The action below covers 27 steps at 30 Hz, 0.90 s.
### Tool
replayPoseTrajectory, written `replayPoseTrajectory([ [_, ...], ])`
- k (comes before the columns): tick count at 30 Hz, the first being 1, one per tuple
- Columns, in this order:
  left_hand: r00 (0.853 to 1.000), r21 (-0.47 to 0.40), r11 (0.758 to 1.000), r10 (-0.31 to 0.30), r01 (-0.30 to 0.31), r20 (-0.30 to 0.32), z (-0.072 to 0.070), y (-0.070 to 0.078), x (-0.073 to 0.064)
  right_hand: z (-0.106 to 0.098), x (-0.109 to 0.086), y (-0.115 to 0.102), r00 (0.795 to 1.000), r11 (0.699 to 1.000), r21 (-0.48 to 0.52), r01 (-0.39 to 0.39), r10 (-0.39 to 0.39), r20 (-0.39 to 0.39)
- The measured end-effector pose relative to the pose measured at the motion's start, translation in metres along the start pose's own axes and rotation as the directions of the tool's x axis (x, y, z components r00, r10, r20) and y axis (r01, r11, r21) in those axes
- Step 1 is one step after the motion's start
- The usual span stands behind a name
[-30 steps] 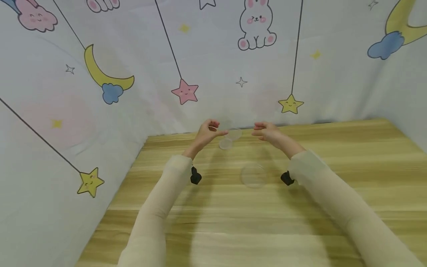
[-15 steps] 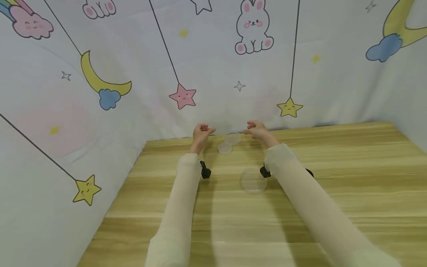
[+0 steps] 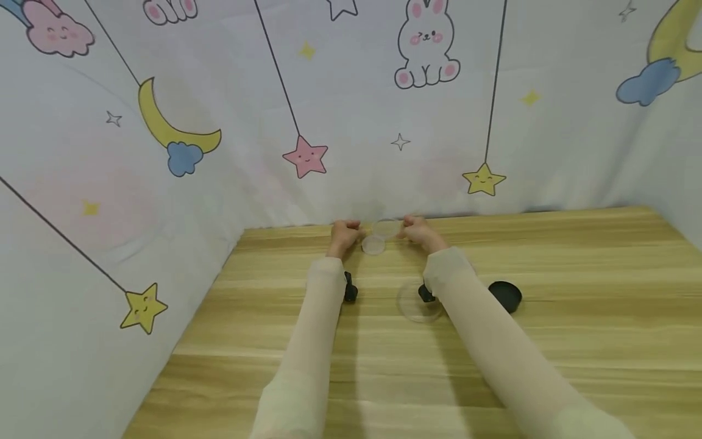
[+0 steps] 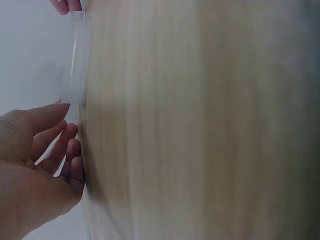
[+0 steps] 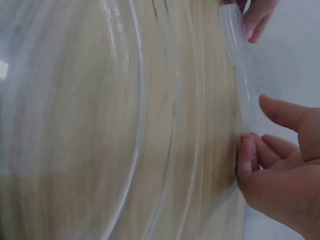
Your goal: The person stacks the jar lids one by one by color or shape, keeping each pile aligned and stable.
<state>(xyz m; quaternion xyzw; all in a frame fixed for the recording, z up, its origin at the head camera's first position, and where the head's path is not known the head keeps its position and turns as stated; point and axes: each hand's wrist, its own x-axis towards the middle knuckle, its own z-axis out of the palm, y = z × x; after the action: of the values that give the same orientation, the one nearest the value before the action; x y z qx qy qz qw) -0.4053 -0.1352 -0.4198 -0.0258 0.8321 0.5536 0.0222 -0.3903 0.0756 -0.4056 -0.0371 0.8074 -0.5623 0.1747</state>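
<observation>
At the back edge of the table lie two clear round pieces, a smaller one (image 3: 373,245) in front of and overlapping a larger one (image 3: 387,228). Just left of the pair is my left hand (image 3: 345,236); in the left wrist view its thumb tip meets the end of a clear piece (image 4: 77,60), fingers loosely bent below. My right hand (image 3: 421,232) is at the right side of the larger one. In the right wrist view its thumb and fingers (image 5: 265,150) stand apart, fingertips close by the rim, gripping nothing.
A big clear round piece (image 3: 408,310) lies nearer me, partly under the right wrist and its black camera (image 3: 426,294). A black round object (image 3: 504,296) sits right of the right sleeve. A white printed curtain (image 3: 356,177) rises behind the table.
Both hands have lowered to the table's back edge and drawn in around the two clear pieces. The black round object has come into view beside the right sleeve. The pieces stay put.
</observation>
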Motion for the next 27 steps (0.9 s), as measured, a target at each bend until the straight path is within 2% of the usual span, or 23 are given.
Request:
replayPoseTrajectory([
  [3, 1.000, 0.042, 0.999, -0.006, 0.006, -0.002, 0.003, -0.001, 0.000, 0.005, -0.004, -0.001, 1.000, 1.000, -0.007, -0.005, 0.005, 0.000],
  [10, 1.000, 0.140, 0.990, 0.008, -0.010, 0.016, 0.008, 0.005, 0.000, 0.008, 0.005, 0.002, 1.000, 1.000, 0.003, -0.009, 0.009, -0.006],
  [16, 0.998, 0.134, 0.990, 0.029, -0.036, 0.053, 0.007, 0.010, -0.005, 0.008, 0.006, 0.000, 1.000, 1.000, -0.016, -0.017, 0.016, -0.019],
  [19, 0.998, 0.148, 0.988, 0.040, -0.048, 0.052, 0.008, 0.012, -0.003, 0.007, 0.007, 0.001, 0.999, 1.000, -0.012, -0.005, 0.004, -0.047],
  [23, 0.998, 0.151, 0.988, 0.032, -0.039, 0.049, 0.011, 0.011, 0.001, 0.009, 0.007, 0.001, 0.994, 1.000, -0.009, -0.010, 0.009, -0.112],
  [27, 0.999, 0.065, 0.998, -0.007, 0.005, 0.036, 0.011, 0.012, 0.002, 0.015, 0.007, -0.003, 0.979, 1.000, -0.028, -0.005, -0.001, -0.205],
])
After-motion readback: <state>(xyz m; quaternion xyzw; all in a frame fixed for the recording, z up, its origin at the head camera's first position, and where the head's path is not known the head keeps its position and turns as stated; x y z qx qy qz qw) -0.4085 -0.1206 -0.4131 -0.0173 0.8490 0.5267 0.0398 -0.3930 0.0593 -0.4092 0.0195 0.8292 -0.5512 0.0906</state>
